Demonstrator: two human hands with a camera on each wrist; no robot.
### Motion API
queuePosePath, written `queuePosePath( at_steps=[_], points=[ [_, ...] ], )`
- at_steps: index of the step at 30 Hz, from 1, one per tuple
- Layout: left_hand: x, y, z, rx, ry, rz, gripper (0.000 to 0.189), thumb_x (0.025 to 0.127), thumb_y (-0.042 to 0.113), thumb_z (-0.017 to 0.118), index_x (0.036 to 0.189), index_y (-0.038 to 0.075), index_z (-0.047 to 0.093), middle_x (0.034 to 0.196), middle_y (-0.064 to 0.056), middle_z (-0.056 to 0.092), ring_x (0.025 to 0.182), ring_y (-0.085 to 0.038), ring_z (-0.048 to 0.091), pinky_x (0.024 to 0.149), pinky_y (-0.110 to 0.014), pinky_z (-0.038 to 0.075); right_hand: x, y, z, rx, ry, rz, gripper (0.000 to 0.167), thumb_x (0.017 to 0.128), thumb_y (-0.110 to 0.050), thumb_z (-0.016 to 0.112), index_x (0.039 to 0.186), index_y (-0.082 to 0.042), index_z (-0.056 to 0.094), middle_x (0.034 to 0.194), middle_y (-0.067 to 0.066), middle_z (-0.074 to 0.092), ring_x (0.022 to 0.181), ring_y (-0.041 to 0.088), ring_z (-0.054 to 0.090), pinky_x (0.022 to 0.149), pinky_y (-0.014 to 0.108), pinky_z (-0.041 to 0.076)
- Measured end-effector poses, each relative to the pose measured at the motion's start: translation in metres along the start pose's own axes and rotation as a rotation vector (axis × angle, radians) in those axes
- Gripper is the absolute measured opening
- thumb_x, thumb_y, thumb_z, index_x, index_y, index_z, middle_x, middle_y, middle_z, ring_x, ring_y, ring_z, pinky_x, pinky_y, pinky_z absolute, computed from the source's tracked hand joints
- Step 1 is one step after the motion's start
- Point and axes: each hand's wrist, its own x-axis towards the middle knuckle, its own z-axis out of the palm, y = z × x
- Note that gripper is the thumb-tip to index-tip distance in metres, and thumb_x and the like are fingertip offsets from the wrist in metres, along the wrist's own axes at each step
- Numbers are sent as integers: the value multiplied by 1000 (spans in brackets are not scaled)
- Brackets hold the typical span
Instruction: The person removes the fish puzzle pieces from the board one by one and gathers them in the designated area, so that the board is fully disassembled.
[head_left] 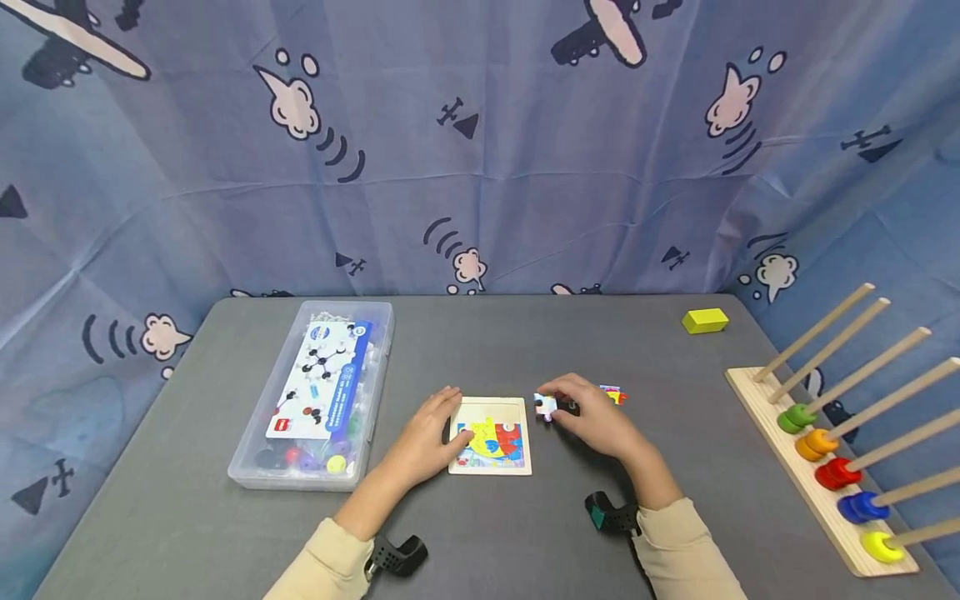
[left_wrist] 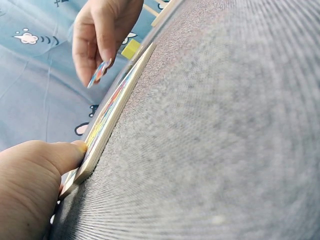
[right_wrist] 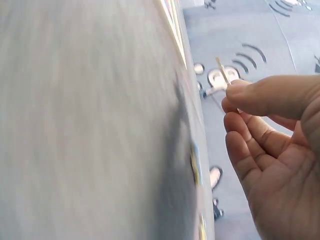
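A square wooden jigsaw puzzle tray lies on the table, partly filled with red, yellow and blue pieces. At its left side my left hand grips it, the thumb over the rim and onto the picture. The left wrist view shows that thumb on the tray's edge. Right of the tray, my right hand pinches a jigsaw puzzle piece between thumb and fingertips, raised off the table. In the right wrist view the piece is seen edge-on. Behind this hand lies another colourful piece, partly hidden.
To the left lies a clear plastic box holding a molecular model kit. A yellow block sits at the back right. Along the right edge stands a wooden peg rack with coloured rings. A patterned curtain hangs behind the table.
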Motion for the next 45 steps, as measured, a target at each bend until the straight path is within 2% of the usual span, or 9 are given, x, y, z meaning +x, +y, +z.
queuePosePath(
  at_steps=[11,17,20,24,27,30,33,39,45],
  points=[
    [-1,1,1,-10,-6,-14,58,87,27,66,134,-4,50,141,-16,48,135,-32,39,114,-46,33,-29,39,-44,-71,112,74,31,86,2,63,117,-2,64,113,13,62,96,26,60,78,42,51],
    [-1,0,0,-12,6,-11,59,87,27,66,134,-4,50,141,-17,48,135,-33,40,113,-47,34,-41,57,-61,-87,149,142,32,89,1,61,121,-2,61,117,16,60,104,32,58,84,47,50],
    [0,1,-1,-17,2,-12,59,87,27,66,134,-4,50,141,-17,48,135,-34,39,112,-47,34,-46,64,-66,-92,171,161,32,89,1,60,121,-1,61,119,18,59,105,33,57,84,38,50],
    [0,1,-2,-17,0,-9,59,87,27,66,134,-4,49,141,-17,47,135,-34,39,112,-47,35,-51,75,-70,-103,201,181,32,89,0,61,120,-2,62,117,18,61,102,25,57,78,19,46],
    [0,1,-2,-12,3,-5,59,87,28,66,134,-4,49,141,-17,48,135,-33,40,112,-47,34,-54,81,-70,-107,211,199,31,89,-1,61,120,-2,62,117,18,61,100,16,56,76,12,44],
    [0,1,-2,-6,8,1,59,87,27,67,133,-5,50,140,-18,48,134,-33,40,113,-47,34,-56,85,-69,-104,207,225,31,89,-2,61,120,-1,62,117,19,61,100,17,56,76,13,44],
    [0,2,-2,-7,9,0,59,86,27,67,133,-5,50,140,-18,48,134,-34,40,112,-47,34,-57,89,-67,-100,207,250,31,89,-2,61,119,0,62,116,20,61,101,28,58,76,17,46],
    [0,2,-1,-20,6,-7,59,86,26,67,133,-5,50,141,-19,48,134,-35,40,112,-48,34,-60,94,-62,-112,234,267,30,89,-3,62,119,-2,63,116,18,63,98,23,58,75,14,45],
    [0,1,0,-8,6,-2,59,86,27,67,133,-5,50,140,-19,48,134,-34,40,112,-47,35,-61,95,-61,-98,242,271,30,90,-4,61,119,-2,63,119,20,61,102,29,57,76,19,45]
  ],
)
